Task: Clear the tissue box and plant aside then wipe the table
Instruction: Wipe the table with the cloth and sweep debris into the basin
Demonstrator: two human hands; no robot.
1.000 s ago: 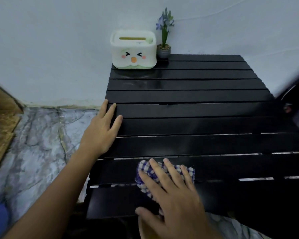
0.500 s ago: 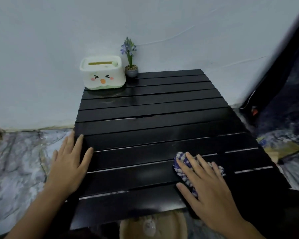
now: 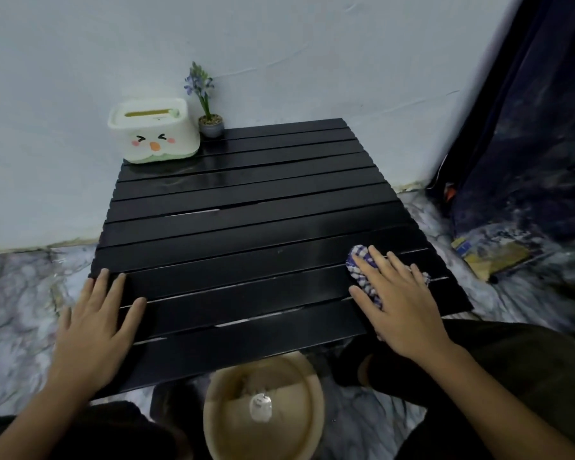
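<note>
The tissue box [image 3: 153, 133], white with a squinting cartoon face and a green base, is sitting at the worktop's [image 3: 246, 207] eleven o'clock corner against the wall [image 3: 279, 44]; its yellow slot is showing on top, but I cannot tell what is inside. Just beside it, at one o'clock of the box, the plant [image 3: 206, 104] (purple blooms, small grey pot) is standing upright. The right hand [image 3: 402, 307] is lying flat, fingers spread, pressing a blue-and-white checked cloth [image 3: 359, 263] onto the dark slats at four o'clock. The left hand [image 3: 93, 323] is resting open, fingers apart, on the edge at eight o'clock. A tan bowl [image 3: 263, 413] is sitting on the marble floor [image 3: 20, 293] at six o'clock.
</note>
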